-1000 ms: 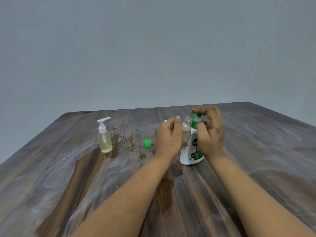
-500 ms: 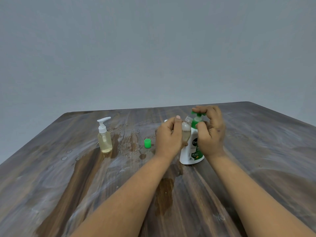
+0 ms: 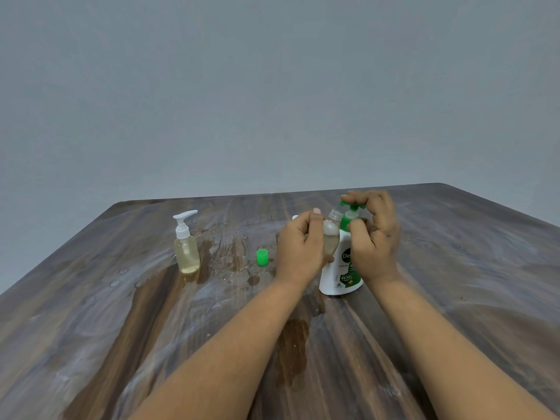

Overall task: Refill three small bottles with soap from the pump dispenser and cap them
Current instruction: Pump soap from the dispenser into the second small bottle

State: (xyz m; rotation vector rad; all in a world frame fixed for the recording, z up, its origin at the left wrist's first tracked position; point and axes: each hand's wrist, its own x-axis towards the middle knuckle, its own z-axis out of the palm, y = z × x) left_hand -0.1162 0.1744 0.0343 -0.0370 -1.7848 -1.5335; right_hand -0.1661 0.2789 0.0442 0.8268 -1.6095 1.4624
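Two hands work mid-surface: left hand (image 3: 298, 248) clamps a small bottle (image 3: 331, 237), tilted so its open neck sits under the spout; right hand (image 3: 374, 237) presses the pump dispenser (image 3: 341, 274). Green cap (image 3: 262, 257) waits just left, for capping.

At the centre right of the frame the left hand (image 3: 298, 253) gripped a small clear bottle (image 3: 331, 234), tilted with its open neck under the green nozzle of the white pump dispenser (image 3: 341, 274). The right hand (image 3: 374, 237) lay over the pump head. A green cap (image 3: 262, 257) stood left of the hands (apart from them), and a clear pump bottle (image 3: 186, 250) stood farther left on the wet wooden table (image 3: 91, 328).
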